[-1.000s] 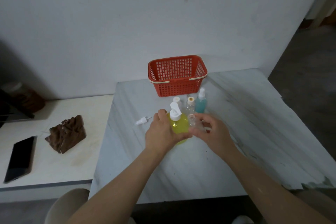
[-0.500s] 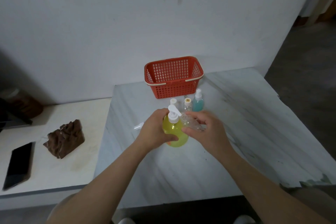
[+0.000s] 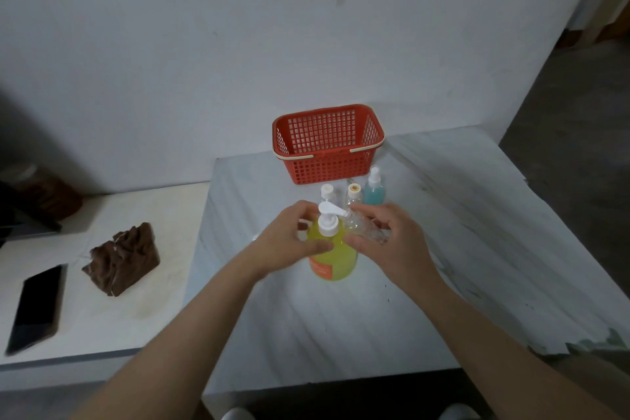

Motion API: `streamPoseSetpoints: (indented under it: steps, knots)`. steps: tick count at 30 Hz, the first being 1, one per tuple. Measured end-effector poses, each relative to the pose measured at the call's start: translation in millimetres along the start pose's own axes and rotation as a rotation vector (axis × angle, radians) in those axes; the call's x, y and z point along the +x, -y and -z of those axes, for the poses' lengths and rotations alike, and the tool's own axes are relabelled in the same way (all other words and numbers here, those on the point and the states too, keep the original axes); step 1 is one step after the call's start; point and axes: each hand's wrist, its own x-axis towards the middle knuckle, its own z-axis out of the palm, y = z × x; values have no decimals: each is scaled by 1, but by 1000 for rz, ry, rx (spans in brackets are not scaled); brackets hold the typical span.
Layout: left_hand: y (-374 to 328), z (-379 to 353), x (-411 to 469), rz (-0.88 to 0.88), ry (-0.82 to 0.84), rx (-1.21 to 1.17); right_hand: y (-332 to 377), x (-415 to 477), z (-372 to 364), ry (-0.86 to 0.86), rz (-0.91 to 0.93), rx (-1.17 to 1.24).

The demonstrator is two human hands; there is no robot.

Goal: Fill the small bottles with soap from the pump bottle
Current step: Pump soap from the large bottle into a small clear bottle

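A yellow pump bottle with a white pump head stands on the marble table. My left hand grips its body from the left. My right hand holds a small clear bottle tilted, with its mouth at the pump's spout. Behind them stand two small clear capped bottles, one with a white cap and one with a tan cap, plus a small blue spray bottle.
A red plastic basket sits at the back of the table by the wall. On a lower white surface to the left lie a crumpled brown cloth and a black phone. The table's right front edge is ragged.
The pump bottle and both hands have come nearer to me on the table. The clear bottle's mouth now sits at the spout. My view has shifted slightly.
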Motion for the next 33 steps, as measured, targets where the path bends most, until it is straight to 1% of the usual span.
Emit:
streamPoseSetpoints:
  steps: [1, 2, 4, 5, 6, 7, 9, 11, 15, 18, 26, 30, 33]
  knots:
    - [-8, 9, 0, 6, 15, -111, 0, 0, 0, 2, -11, 12]
    - [-17, 15, 2, 22, -23, -217, 1, 0, 1, 2, -24, 26]
    - [-36, 19, 12, 74, -190, -360, 1, 1, 0, -12, -43, 38]
    - [-43, 17, 20, 90, -265, -361, 1, 1, 0, -20, -43, 34]
    - [-51, 12, 27, 95, -302, -316, 2, 1, -1, -28, -39, 29]
    - [-56, 6, 34, 95, -303, -250, 2, 1, -1, -35, -35, 24]
    - [-61, -9, 46, 111, -254, -122, 2, 1, -1, -37, -33, 16]
    - [-58, -19, 53, 148, -235, -56, 1, 2, 0, -36, -31, 8]
    - [-53, -19, 55, 218, -251, -71, -2, 6, -1, -18, -23, -4]
    - [-52, -19, 54, 249, -216, -92, -4, 6, -1, -14, -4, -1]
    - [-45, -27, 60, 255, -197, -44, -8, 7, 1, -4, -24, 45]
    - [-43, -31, 61, 252, -230, -43, -6, 7, -3, -1, -57, 125]
    - [-46, -31, 59, 250, -241, -50, -5, 7, -3, 0, -56, 137]
